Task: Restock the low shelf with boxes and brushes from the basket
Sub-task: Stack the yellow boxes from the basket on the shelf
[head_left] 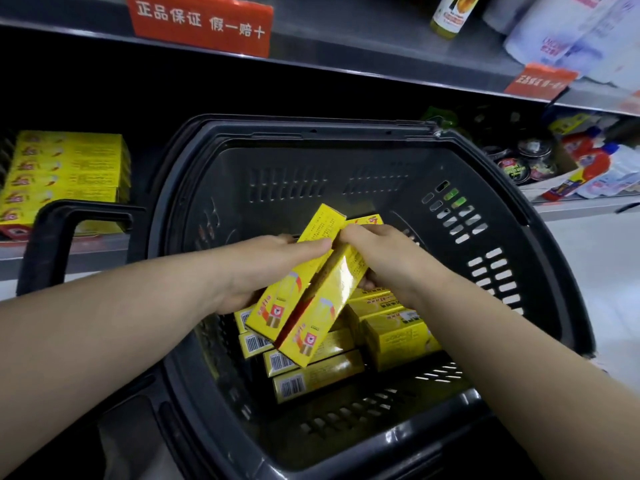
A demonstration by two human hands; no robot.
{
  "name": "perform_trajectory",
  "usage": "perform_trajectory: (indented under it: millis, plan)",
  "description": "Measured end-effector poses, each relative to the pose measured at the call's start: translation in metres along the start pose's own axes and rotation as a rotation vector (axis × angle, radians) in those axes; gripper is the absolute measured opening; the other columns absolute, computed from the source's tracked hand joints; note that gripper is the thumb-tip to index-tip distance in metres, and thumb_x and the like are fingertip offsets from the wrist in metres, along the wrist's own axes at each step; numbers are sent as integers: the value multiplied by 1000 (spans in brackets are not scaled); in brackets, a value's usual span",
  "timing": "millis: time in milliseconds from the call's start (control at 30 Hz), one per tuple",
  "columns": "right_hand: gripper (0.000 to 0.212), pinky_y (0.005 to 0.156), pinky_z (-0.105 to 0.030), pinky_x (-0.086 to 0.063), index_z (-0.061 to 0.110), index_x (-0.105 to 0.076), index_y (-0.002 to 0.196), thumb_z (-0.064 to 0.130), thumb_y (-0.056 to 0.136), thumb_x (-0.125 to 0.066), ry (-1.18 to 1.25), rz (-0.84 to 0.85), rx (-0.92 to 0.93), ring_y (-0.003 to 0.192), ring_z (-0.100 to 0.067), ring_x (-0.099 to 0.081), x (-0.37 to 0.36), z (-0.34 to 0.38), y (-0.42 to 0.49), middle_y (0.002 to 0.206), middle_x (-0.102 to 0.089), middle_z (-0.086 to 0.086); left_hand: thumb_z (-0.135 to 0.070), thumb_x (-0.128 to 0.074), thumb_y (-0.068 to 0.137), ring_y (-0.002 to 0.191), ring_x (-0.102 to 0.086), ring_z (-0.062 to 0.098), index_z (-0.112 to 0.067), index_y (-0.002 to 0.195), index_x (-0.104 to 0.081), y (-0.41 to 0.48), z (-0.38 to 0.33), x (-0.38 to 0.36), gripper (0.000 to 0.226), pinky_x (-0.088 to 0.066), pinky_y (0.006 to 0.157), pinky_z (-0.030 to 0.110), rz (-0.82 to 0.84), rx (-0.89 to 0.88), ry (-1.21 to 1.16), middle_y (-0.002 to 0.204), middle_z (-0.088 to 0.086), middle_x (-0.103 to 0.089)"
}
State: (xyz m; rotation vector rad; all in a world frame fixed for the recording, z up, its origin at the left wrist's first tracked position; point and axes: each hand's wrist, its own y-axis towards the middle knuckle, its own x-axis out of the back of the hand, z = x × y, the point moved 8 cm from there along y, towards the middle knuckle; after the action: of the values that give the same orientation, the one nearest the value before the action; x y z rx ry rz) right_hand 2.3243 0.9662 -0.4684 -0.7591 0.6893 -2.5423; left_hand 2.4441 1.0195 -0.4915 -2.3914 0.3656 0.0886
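Right over the black basket (311, 161), both hands have a yellow box each. The left hand (266, 268) is wrapped around the left box (277, 306), thumb on top and fingers under it. The right hand (384, 258) grips the right box (325, 299) from the other side. The two boxes are pressed together along their long sides, tilted, with their near ends pointing down toward me and both clear of the pile.

Under them, the loose boxes (398, 334) sit in the near part of the basket, some showing barcodes on the ends, kinda jumbled. The far half of the basket floor is bare plastic. The basket's handle (52, 237) sticks up on the left.

The low shelf (69, 252) is behind the basket to the left, and there's a neat stack of boxes (69, 168) of the same yellow sitting on it. Over to the right of the basket there are some round tins (519, 164) and bottles (595, 161). A red sign (201, 24) with white characters hangs on the shelf edge above.
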Motion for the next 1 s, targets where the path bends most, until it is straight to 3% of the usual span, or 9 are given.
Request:
perform_trajectory:
  millis: [200,300,367,467,533,633,733,867,1000]
  plan:
    - [42,43,-19,-43,11,-65,82,51,89,-52,335,44,-122,45,-10,-51,-6,-14,5,66,-63,-3,-42,-77,51,79,-73,26,-23,100,-66,-5,2,-2,54,-58,75,43,78,51,85,89,9,-75]
    - [45,47,-21,-49,7,-63,95,49,92,-48,403,23,-121,53,-14,-63,4,-19,25,82,-68,-8,-41,-82,45,89,-70,29,-20,108,-64,-4,3,8,69,-57,80,49,-31,56,93,98,11,-73]
    - [38,54,-24,-53,6,-58,107,40,95,-47,265,-75,-118,68,-19,-67,26,-29,49,98,-63,-10,-41,-85,52,97,-66,33,-15,119,-57,-2,6,21,78,-55,81,52,-152,78,80,109,13,-68]
    - [33,80,-35,-51,5,-51,123,21,94,-51,-386,-233,-74,97,-28,-61,62,-47,94,120,-54,-15,-38,-83,61,94,-66,34,-13,124,-52,1,6,34,74,-56,77,54,-258,74,3,111,15,-66]
    - [48,94,-37,-43,10,-40,137,19,92,-53,-748,-193,-76,117,-32,-51,64,-64,119,139,-40,-14,-41,-82,63,100,-64,35,-13,127,-50,3,7,39,77,-55,81,53,-298,73,-1,115,15,-64]
    - [64,105,-40,-33,14,-25,145,15,89,-56,-996,-101,21,133,-33,-32,43,-77,147,150,-28,-11,-40,-81,65,94,-66,29,-15,124,-50,8,10,43,71,-58,72,44,-331,76,-14,109,12,-65]
    - [64,103,-43,-35,15,-29,142,15,86,-59,-1185,-183,107,130,-32,-32,33,-76,165,143,-33,-10,-36,-80,68,80,-68,22,-16,117,-53,9,11,44,59,-56,58,32,-346,76,-44,94,7,-68]
    - [44,95,-39,-36,17,-44,131,20,89,-55,-1434,-265,181,118,-31,-41,31,-74,170,128,-42,-9,-35,-79,69,80,-70,25,-16,116,-54,11,12,44,56,-57,62,35,-342,73,-66,93,10,-71]
    - [45,85,-38,-42,18,-57,119,31,79,-70,-1228,-234,170,110,-30,-45,39,-61,156,117,-51,-8,-35,-78,70,76,-70,25,-15,118,-54,12,12,45,57,-56,57,33,-355,52,-85,94,10,-71]
